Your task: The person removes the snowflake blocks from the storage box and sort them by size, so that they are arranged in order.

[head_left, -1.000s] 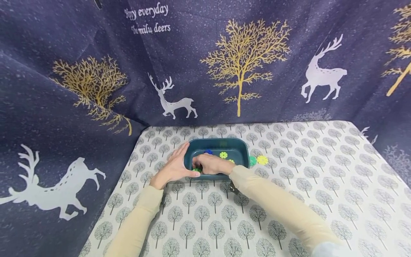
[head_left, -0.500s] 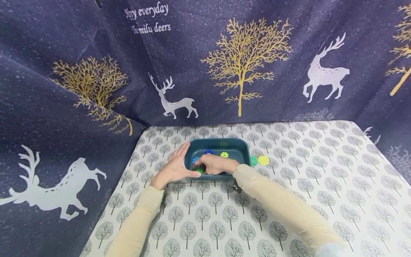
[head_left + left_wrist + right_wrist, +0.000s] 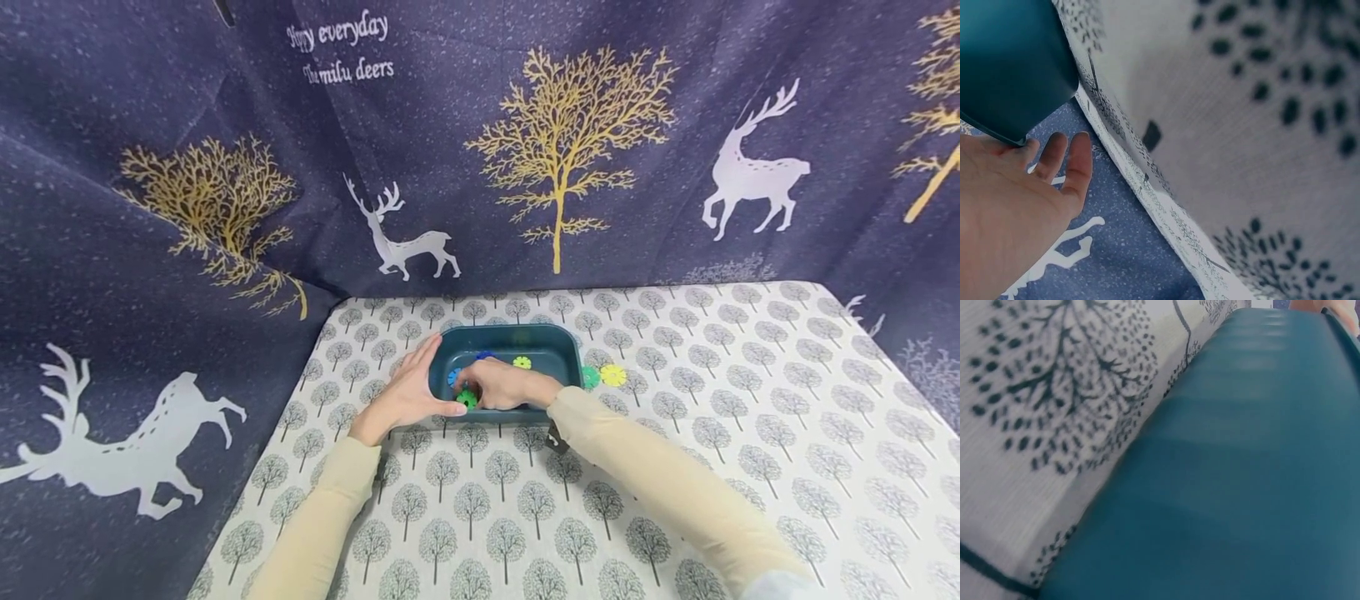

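Observation:
A dark teal rectangular basin (image 3: 517, 335) stands on the cloth-covered table. My left hand (image 3: 407, 392) spans its near left corner, fingers along the left side and thumb at the near rim. In the left wrist view, one finger of the left hand (image 3: 1019, 200) is at the rim and the others extend loosely. Inside the basin, my right hand (image 3: 502, 383) has curled fingers at a green flower-shaped plastic disc (image 3: 467, 401), pinching it near the left end. A light blue disc (image 3: 454, 377) lies just beyond those fingertips. The right wrist view shows the basin's outer wall (image 3: 1241, 456).
Inside the basin also lie a dark blue disc (image 3: 484, 356) and a yellow-green disc (image 3: 522, 362). Outside its right end, a teal-green disc (image 3: 591, 377) and a yellow disc (image 3: 613, 376) lie on the tree-patterned cloth (image 3: 506, 533). A dark blue curtain (image 3: 420, 125) hangs behind.
The right hand has shifted slightly right within the basin, and the green disc has moved a little with it. The light blue disc has come into view. The left hand stays at the corner.

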Action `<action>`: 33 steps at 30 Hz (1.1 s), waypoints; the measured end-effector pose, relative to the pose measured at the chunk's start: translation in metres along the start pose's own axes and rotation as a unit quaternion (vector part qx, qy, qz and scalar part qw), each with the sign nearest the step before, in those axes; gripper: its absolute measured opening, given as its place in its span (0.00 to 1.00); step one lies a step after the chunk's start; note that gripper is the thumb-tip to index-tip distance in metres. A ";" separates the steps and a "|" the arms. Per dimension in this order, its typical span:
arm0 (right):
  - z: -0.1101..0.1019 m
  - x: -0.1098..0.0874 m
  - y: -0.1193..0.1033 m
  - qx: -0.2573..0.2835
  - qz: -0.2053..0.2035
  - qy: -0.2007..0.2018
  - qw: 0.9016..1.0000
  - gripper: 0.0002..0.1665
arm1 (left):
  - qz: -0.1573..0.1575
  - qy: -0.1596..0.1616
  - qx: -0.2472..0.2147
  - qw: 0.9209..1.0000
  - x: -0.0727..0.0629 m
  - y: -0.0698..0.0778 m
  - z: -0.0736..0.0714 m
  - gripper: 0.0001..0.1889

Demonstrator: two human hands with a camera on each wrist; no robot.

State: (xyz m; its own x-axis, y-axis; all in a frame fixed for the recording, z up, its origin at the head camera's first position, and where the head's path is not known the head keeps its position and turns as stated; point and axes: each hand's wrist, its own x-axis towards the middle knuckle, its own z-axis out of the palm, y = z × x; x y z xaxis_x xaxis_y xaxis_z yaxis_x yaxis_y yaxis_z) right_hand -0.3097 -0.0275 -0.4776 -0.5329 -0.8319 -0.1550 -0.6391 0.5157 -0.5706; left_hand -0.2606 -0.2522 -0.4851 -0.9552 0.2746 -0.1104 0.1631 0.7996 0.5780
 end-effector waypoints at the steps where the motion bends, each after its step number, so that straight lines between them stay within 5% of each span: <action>1: 0.000 -0.001 0.001 0.002 -0.003 0.005 1.000 0.22 | 0.001 0.002 0.001 1.000 0.000 0.001 0.000 0.74; 16: -0.002 -0.037 0.004 0.050 -0.004 0.089 0.995 0.26 | -0.005 0.008 -0.006 1.000 -0.001 0.001 0.003 0.74; 33: -0.010 -0.082 -0.001 0.131 0.033 0.174 0.976 0.28 | -0.007 0.015 0.003 1.000 -0.003 0.005 0.006 0.73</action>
State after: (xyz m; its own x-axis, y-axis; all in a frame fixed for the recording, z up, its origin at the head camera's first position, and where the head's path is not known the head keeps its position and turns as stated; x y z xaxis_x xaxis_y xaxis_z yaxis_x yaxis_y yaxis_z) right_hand -0.2714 0.0426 -0.4561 -0.7529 -0.6555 0.0592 -0.4585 0.4579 -0.7617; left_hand -0.2560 -0.2462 -0.4865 -0.9644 0.2473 -0.0931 0.1517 0.8068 0.5711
